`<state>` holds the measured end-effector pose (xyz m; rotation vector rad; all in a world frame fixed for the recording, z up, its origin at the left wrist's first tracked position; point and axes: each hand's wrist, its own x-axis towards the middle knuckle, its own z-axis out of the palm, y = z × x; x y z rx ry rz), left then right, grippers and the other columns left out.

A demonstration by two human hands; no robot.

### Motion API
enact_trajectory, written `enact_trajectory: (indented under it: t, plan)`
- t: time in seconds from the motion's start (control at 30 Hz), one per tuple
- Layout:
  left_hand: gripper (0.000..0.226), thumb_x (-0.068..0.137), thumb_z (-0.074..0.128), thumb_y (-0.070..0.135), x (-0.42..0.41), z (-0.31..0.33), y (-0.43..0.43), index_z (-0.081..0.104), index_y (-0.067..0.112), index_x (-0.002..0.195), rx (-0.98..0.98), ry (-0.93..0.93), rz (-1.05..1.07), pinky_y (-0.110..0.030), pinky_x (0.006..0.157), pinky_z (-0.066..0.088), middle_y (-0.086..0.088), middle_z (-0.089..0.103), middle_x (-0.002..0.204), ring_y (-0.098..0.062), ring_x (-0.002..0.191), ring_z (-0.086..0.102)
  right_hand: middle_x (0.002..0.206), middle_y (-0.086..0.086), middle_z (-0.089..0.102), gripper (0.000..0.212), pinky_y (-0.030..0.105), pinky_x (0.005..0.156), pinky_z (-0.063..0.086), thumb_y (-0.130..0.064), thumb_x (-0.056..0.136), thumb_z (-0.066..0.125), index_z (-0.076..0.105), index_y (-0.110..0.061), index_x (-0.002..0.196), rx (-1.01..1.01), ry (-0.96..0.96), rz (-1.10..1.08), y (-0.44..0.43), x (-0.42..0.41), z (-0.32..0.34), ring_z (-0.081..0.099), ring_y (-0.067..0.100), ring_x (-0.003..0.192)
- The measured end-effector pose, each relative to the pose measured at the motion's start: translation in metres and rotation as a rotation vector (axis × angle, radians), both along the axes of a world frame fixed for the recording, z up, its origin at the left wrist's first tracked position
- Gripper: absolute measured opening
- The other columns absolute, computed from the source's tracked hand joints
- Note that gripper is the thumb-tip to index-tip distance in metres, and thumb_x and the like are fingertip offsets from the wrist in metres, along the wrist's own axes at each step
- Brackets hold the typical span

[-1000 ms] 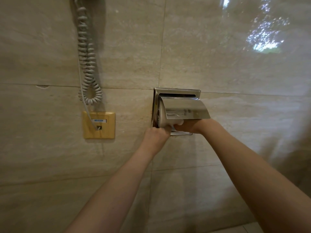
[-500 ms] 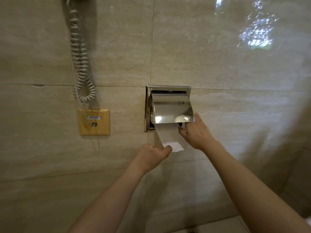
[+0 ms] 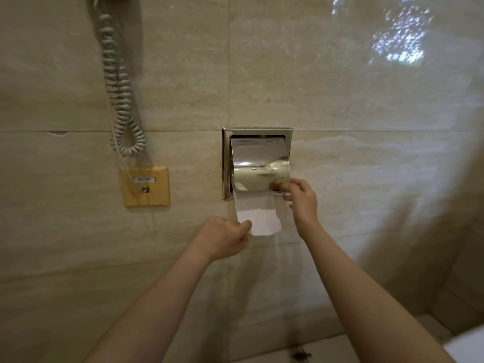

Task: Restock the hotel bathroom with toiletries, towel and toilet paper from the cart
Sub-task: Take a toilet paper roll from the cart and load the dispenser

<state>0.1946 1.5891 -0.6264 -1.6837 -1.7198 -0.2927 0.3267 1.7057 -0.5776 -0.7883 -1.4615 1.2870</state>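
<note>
A chrome toilet paper holder [image 3: 226, 163] is recessed in the beige stone wall, its shiny flap [image 3: 258, 171] hanging down over the roll, which is hidden. A white sheet of toilet paper [image 3: 259, 216] hangs below the flap. My left hand [image 3: 222, 238] pinches the sheet's lower left corner. My right hand [image 3: 301, 199] is at the flap's lower right corner, its fingertips touching the flap's edge.
A coiled grey phone cord [image 3: 117, 87] hangs on the wall at the left, ending at a yellow wall socket [image 3: 145, 186]. A white rounded edge [image 3: 468, 347] shows at the bottom right above the floor tiles.
The flap has come down from raised to hanging over the roll. My left hand has drawn a sheet of paper down below the holder. My right hand moved from under the flap to its right corner.
</note>
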Motion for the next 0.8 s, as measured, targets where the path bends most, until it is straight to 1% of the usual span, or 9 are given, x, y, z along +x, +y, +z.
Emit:
enact_trajectory:
  t: [0.03,0.1,0.2,0.27,0.37,0.43,0.57,0.7,0.8]
  plan:
    - [0.031,0.072,0.039,0.035,0.0,0.002,-0.001,0.067,0.023,0.069,-0.001,-0.037,-0.004,-0.008,0.043,0.011,0.004,0.046,0.034,-0.012,0.023,0.038,0.099,0.003,0.061,0.012,0.021,0.069,0.042,-0.022,0.092,0.054,0.059,-0.017,0.101,0.016,0.021,-0.023,0.0,0.0,0.001,0.056,0.018,0.09]
    - [0.036,0.076,0.039,0.041,0.003,0.007,-0.003,0.07,0.023,0.08,0.094,-0.145,0.0,-0.009,0.037,0.02,0.005,0.053,0.038,-0.009,0.027,0.045,0.089,-0.001,0.063,0.009,0.025,0.075,0.045,-0.023,0.092,0.056,0.063,-0.017,0.093,0.069,0.02,-0.098,0.002,0.0,0.002,0.056,0.015,0.085]
    - [0.028,0.091,0.046,0.043,0.006,0.035,-0.004,0.066,0.023,0.097,0.249,-0.453,0.118,-0.016,0.045,0.033,0.005,0.067,0.067,-0.012,0.054,0.06,0.094,0.005,0.067,0.015,0.024,0.08,0.043,-0.015,0.091,0.058,0.069,-0.007,0.098,0.092,-0.031,-0.181,0.006,-0.002,0.004,0.056,0.013,0.087]
    - [0.026,0.093,0.047,0.046,0.007,0.054,0.001,0.059,0.024,0.102,0.33,-0.64,0.202,-0.019,0.047,0.031,0.008,0.062,0.078,-0.01,0.065,0.055,0.101,0.008,0.069,0.018,0.022,0.079,0.041,-0.015,0.091,0.058,0.07,-0.006,0.102,0.117,-0.115,-0.232,0.007,-0.005,0.005,0.058,0.015,0.091]
    - [0.03,0.091,0.049,0.049,0.005,0.076,0.008,0.054,0.023,0.106,0.37,-0.811,0.242,-0.024,0.057,0.033,0.009,0.06,0.087,-0.009,0.076,0.052,0.105,0.008,0.069,0.02,0.023,0.077,0.04,-0.018,0.091,0.059,0.071,-0.008,0.104,0.161,-0.224,-0.273,0.008,-0.007,0.009,0.061,0.021,0.097]
    - [0.028,0.09,0.053,0.047,0.002,0.082,0.012,0.057,0.023,0.105,0.324,-0.841,0.267,-0.026,0.06,0.034,0.008,0.063,0.093,-0.01,0.078,0.052,0.105,0.008,0.07,0.021,0.023,0.074,0.039,-0.02,0.091,0.059,0.071,-0.009,0.105,0.191,-0.303,-0.28,0.01,-0.007,0.012,0.062,0.022,0.098]
    - [0.026,0.089,0.057,0.042,0.003,0.09,0.014,0.061,0.018,0.097,0.305,-0.756,0.311,-0.025,0.05,0.03,0.001,0.066,0.09,-0.015,0.076,0.054,0.102,0.008,0.07,0.021,0.025,0.069,0.037,-0.021,0.094,0.055,0.07,-0.011,0.104,0.271,-0.492,-0.31,0.012,-0.007,0.017,0.063,0.024,0.095]
    - [0.026,0.094,0.052,0.034,0.008,0.097,0.014,0.057,0.01,0.1,0.234,-0.636,0.368,-0.03,0.062,0.04,-0.004,0.069,0.1,-0.026,0.091,0.063,0.096,0.007,0.069,0.022,0.028,0.067,0.04,-0.019,0.096,0.049,0.07,-0.012,0.097,0.473,-0.759,-0.359,0.013,-0.006,0.021,0.062,0.025,0.09]
    - [0.03,0.094,0.051,0.038,0.01,0.097,0.01,0.054,0.009,0.101,0.206,-0.634,0.365,-0.033,0.065,0.042,-0.008,0.068,0.097,-0.029,0.088,0.063,0.101,0.009,0.068,0.026,0.033,0.075,0.046,-0.027,0.096,0.049,0.071,-0.013,0.1,0.505,-0.798,-0.315,0.015,0.001,0.023,0.062,0.027,0.095]
